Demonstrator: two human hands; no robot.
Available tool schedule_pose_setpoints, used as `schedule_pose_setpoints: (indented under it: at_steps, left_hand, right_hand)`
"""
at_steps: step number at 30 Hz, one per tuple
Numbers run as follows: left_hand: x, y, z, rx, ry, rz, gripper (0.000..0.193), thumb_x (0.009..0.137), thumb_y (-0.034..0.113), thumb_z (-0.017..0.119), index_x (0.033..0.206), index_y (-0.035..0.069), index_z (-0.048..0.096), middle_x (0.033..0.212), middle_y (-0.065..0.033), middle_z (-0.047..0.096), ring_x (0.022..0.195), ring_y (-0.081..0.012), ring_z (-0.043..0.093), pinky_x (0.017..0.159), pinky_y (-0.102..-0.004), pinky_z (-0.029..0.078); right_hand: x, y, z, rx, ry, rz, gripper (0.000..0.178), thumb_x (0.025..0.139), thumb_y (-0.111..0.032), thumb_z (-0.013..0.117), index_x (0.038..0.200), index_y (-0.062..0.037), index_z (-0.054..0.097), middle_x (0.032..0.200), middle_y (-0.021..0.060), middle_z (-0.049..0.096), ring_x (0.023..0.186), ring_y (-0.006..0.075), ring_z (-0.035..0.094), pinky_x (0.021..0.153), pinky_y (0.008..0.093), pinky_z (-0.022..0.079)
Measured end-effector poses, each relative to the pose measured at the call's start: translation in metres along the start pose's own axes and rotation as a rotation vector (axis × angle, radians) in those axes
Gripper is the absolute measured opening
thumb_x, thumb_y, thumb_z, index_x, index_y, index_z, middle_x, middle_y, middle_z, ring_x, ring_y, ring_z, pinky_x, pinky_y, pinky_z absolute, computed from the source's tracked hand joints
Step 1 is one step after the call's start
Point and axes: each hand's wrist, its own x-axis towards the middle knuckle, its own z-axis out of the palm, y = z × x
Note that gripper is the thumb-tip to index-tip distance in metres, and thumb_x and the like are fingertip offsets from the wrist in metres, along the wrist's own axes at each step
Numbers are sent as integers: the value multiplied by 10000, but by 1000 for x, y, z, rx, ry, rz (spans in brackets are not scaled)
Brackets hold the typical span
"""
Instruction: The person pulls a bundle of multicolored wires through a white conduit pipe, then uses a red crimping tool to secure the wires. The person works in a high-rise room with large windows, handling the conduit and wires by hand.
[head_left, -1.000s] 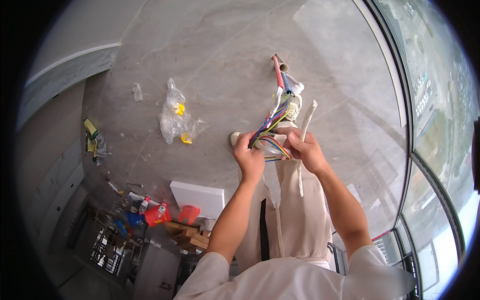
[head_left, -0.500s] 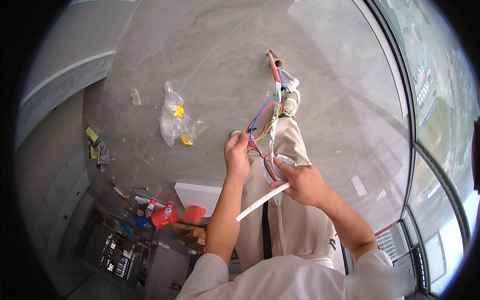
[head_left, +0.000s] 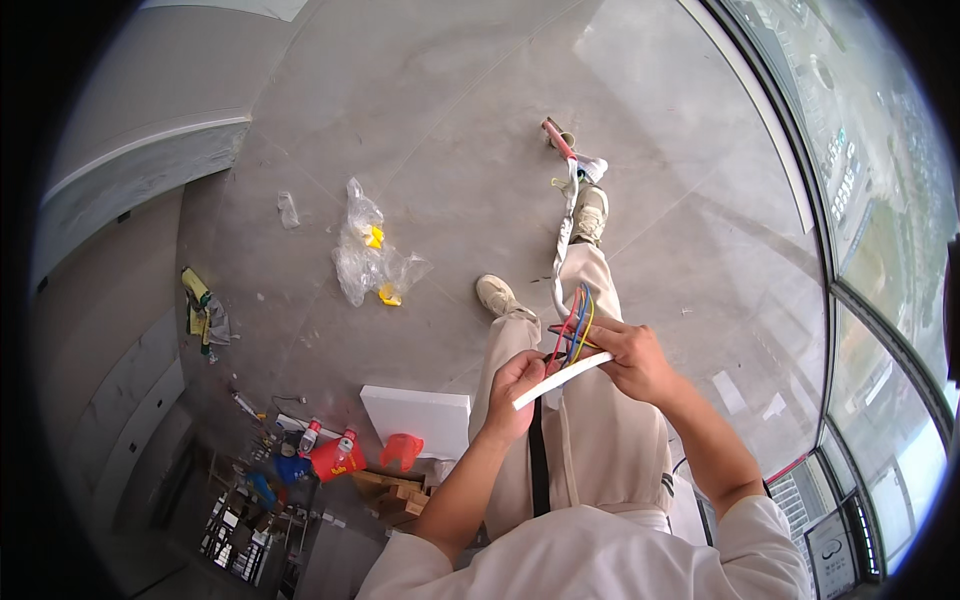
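A bunch of red, blue and yellow electrical wires (head_left: 580, 318) is gathered in a loop between my hands, above my legs. My right hand (head_left: 635, 365) is closed round the wires, and one end of a long white strip (head_left: 560, 381) passes under its fingers. At the wires' lower side my left hand (head_left: 514, 394) is closed, with its thumb and fingers on them and the white strip's free end in front. From the wires a white-wrapped cable (head_left: 564, 235) runs away over my right leg to a red-sleeved pipe end (head_left: 558, 138) at the floor. Some fingertips are hidden.
Clear plastic bags with yellow bits (head_left: 368, 262) lie on the floor to the left. Nearer are a white board (head_left: 415, 412), a red bag (head_left: 337, 456), bottles and cardboard boxes (head_left: 395, 498). A glass wall (head_left: 870, 370) runs along the right.
Both hands have come closer together and drawn the coloured wires nearer to me, away from the cable on the floor. The right hand now grips the wires, while the white strip has swung up.
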Motion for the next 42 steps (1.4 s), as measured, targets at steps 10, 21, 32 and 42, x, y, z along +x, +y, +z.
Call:
schedule_pose_setpoints:
  at_steps: [10, 21, 32, 42]
  left_hand:
    - [-132, -14, -38, -455, -294, -299, 216, 1049, 208, 547, 1032, -6, 573, 1018, -83, 623, 1014, -227, 650, 1067, -472, 527]
    - [-294, -71, 23, -265, -285, -111, 211, 1033, 240, 580, 960, 42, 577, 976, -80, 594, 1100, -294, 617, 1022, -495, 547]
    - [-447, -79, -10, -680, 423, 504, 232, 1031, 225, 565, 862, 66, 571, 853, -73, 627, 803, -210, 614, 771, -380, 573]
    - [-637, -137, -137, -904, 1035, 957, 307, 1044, 285, 539, 838, 58, 552, 684, -60, 594, 630, -187, 576, 608, -308, 498]
  right_hand:
    - [-71, -37, 17, 808, -51, 615, 392, 1012, -247, 641, 1347, -58, 567, 937, -7, 668, 535, 13, 314, 459, 216, 229]
    - [-144, -119, 43, 551, -417, 393, 336, 1030, -334, 620, 1198, -47, 676, 775, -5, 625, 522, 32, 308, 457, 234, 231]
    - [-182, -22, -49, 1731, 432, 136, 311, 1095, -198, 417, 1310, 14, 495, 871, 77, 551, 702, 153, 534, 664, 314, 571]
    - [-42, 50, 46, 1466, 443, 555, 157, 1045, -123, 477, 985, -21, 581, 762, 36, 481, 642, 150, 458, 588, 315, 465]
